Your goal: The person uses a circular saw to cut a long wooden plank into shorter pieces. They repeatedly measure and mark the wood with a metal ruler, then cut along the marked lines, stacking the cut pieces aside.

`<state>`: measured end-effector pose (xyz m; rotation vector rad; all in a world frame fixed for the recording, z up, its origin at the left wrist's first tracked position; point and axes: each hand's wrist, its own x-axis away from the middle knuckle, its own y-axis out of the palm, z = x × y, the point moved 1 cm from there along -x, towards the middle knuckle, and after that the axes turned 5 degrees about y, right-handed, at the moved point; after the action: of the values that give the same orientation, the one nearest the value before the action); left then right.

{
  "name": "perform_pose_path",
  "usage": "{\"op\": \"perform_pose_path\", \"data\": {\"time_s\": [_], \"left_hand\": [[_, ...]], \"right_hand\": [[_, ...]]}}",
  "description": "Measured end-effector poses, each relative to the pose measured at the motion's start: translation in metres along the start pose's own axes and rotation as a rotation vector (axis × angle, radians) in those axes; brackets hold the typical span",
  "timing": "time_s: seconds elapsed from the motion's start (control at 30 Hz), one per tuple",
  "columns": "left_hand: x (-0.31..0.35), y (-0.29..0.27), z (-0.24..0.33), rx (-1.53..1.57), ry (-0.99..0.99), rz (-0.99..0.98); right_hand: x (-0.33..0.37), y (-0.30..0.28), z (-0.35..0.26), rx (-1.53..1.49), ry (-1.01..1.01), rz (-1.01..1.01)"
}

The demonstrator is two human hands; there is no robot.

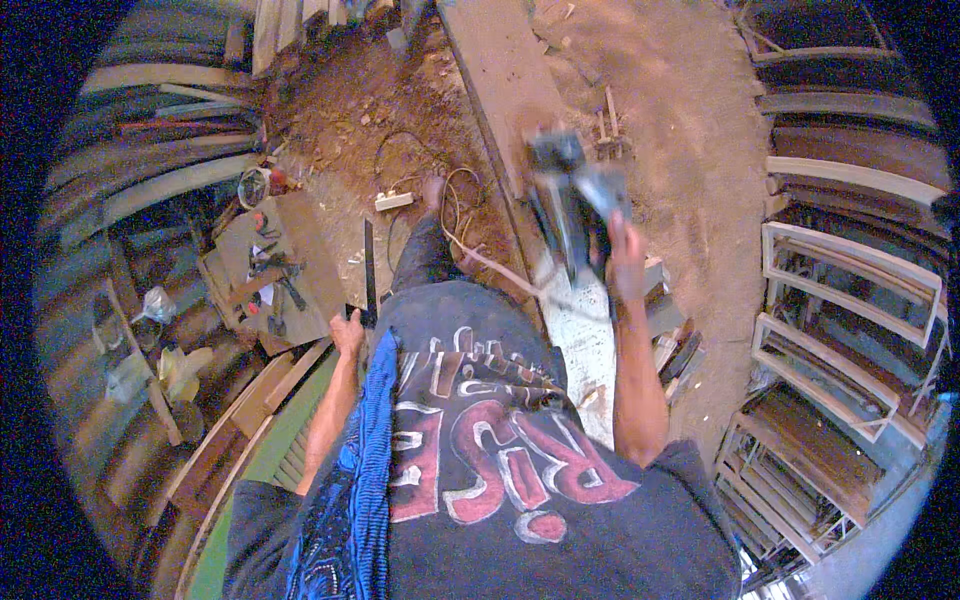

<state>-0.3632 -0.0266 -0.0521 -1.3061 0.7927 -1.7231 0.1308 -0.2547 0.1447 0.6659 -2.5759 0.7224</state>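
One right hand [627,262]: wrapped round blurred power tool [566,190], over plank [508,75]
Left hand [347,332]: pinching black square [369,262]
Plank: lengthwise ahead, nearer right hand

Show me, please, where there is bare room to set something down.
Sandy floor between the power tool and wooden frames looks mostly bare, as does the plank beyond the tool. Crowded: the board of tools at left, and around the power strip and cables.
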Motion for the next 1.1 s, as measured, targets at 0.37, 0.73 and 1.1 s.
{"op": "perform_pose_path", "data": {"time_s": [0.37, 0.73, 1.1], "left_hand": [[-0.032, -0.031, 0.051, -0.107, 0.116, -0.091], [-0.053, -0.014, 0.072, 0.123, 0.119, 0.013], [-0.059, -0.017, 0.073, 0.465, -0.04, 0.104]], "right_hand": [[0.075, -0.028, 0.056, 0.113, -0.144, 0.098], [0.111, -0.044, 0.16, -0.045, 0.167, 0.145], [0.087, -0.034, 0.196, 0.094, -0.141, 0.141]]}}
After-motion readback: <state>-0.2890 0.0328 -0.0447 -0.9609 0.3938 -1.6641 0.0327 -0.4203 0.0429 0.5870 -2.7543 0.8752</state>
